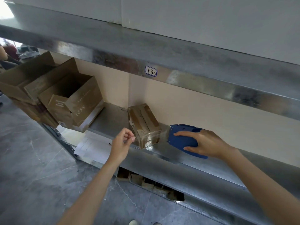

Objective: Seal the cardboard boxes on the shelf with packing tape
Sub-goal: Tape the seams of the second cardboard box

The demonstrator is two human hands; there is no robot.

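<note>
On grey metal shelf (186, 161): small brown cardboard box (144, 125), tape-wrapped; right hand (206, 143) grips blue plastic dispenser (180, 140); left hand (121, 143) pinched, contents unclear.

Reaches forward with bare left arm (90, 189) and right arm (266, 181), curls the left hand (121, 142) with thumb and forefinger tips pinched together, well to the left of the right fingers (186, 134), and grips a blue tape dispenser (180, 141) in the right hand (206, 143), fingers stretched over its top, thumb underneath.
</note>
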